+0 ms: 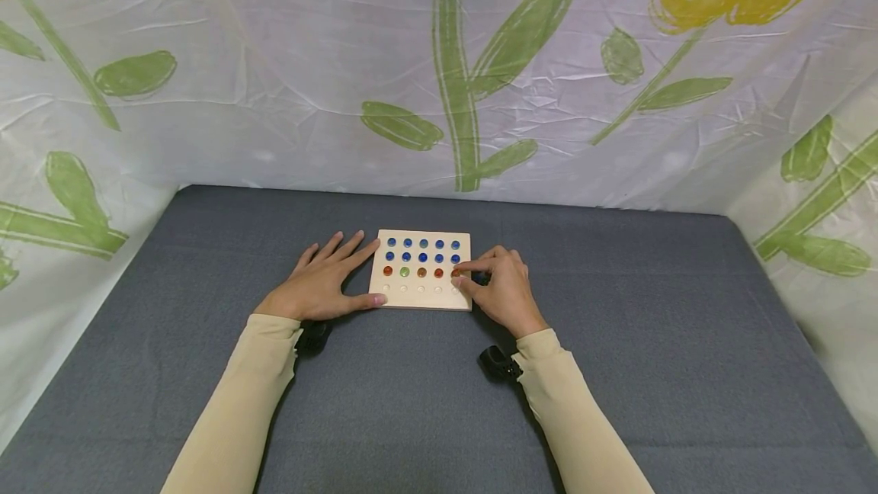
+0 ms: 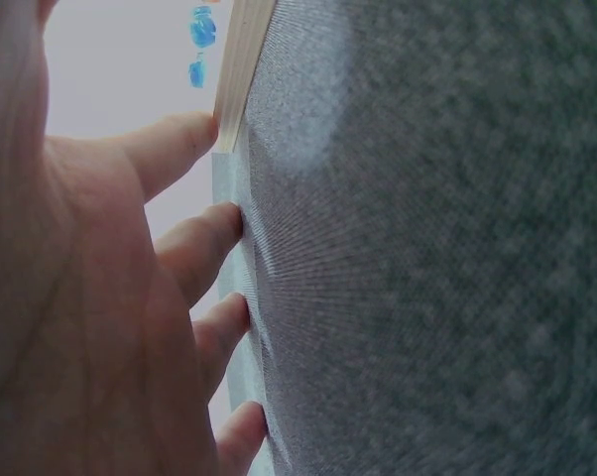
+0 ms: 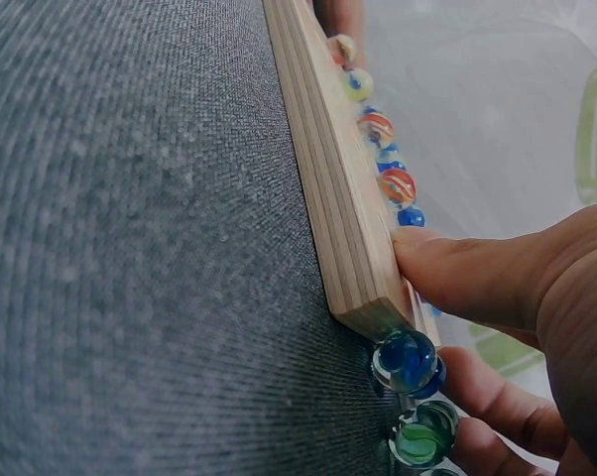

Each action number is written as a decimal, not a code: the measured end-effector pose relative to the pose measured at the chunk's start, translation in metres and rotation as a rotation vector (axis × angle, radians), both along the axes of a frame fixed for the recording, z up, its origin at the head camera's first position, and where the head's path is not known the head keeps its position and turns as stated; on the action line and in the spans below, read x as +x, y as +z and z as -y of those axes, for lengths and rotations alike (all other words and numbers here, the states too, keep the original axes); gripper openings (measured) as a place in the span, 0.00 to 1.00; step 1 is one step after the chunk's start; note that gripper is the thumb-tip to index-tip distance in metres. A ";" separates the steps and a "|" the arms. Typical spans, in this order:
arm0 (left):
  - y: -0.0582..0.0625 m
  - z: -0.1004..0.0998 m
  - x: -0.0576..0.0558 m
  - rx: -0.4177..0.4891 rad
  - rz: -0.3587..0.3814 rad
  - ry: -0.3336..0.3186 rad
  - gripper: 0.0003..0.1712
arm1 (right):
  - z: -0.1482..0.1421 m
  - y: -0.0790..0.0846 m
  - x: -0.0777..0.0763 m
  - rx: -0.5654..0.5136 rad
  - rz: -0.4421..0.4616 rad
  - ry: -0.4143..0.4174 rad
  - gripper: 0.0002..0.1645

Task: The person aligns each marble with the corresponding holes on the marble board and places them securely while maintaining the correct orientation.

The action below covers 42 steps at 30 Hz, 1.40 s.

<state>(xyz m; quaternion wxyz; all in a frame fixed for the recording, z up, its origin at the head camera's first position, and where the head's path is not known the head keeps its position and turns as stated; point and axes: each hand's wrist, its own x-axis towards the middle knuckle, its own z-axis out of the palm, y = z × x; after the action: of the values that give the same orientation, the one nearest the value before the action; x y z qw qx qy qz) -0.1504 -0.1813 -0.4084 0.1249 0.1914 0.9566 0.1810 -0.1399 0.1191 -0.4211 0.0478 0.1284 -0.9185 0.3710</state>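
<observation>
A pale wooden board (image 1: 429, 299) lies flat with rows of round hollows. Blue marbles (image 1: 423, 258) fill the two far rows; reddish marbles (image 1: 439, 273) and a green marble (image 1: 405, 272) sit in the third. The nearest row shows bare hollows. My left hand (image 1: 318, 282) rests at the board's left side, fingers spread, thumb and forefinger touching its edge. At the third row's right end my right hand (image 1: 504, 290) pinches a reddish marble between thumb and forefinger; the right wrist view hides this marble. Its other fingers (image 3: 507, 402) are by several loose glass marbles (image 3: 423, 434).
Dark grey cloth (image 1: 411, 402) covers the table around the board. Behind and at both sides hangs a white sheet (image 1: 288, 82) with yellow flowers and green leaves. A black wrist camera (image 1: 499, 363) sits under the right sleeve.
</observation>
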 end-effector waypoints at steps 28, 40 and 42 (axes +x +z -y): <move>-0.002 0.000 -0.001 -0.004 -0.005 -0.004 0.57 | -0.009 0.006 -0.002 0.002 0.017 -0.017 0.14; -0.001 0.001 -0.001 -0.003 0.002 -0.001 0.57 | -0.031 0.010 -0.008 0.008 0.037 -0.013 0.15; -0.001 0.001 -0.001 -0.004 0.001 -0.001 0.57 | -0.035 0.011 -0.008 0.005 0.044 -0.010 0.15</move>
<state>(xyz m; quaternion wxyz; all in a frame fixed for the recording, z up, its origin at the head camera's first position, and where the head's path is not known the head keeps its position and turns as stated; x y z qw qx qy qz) -0.1518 -0.1819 -0.4098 0.1258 0.1914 0.9567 0.1793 -0.1482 0.1542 -0.4104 0.0289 0.1154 -0.9209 0.3713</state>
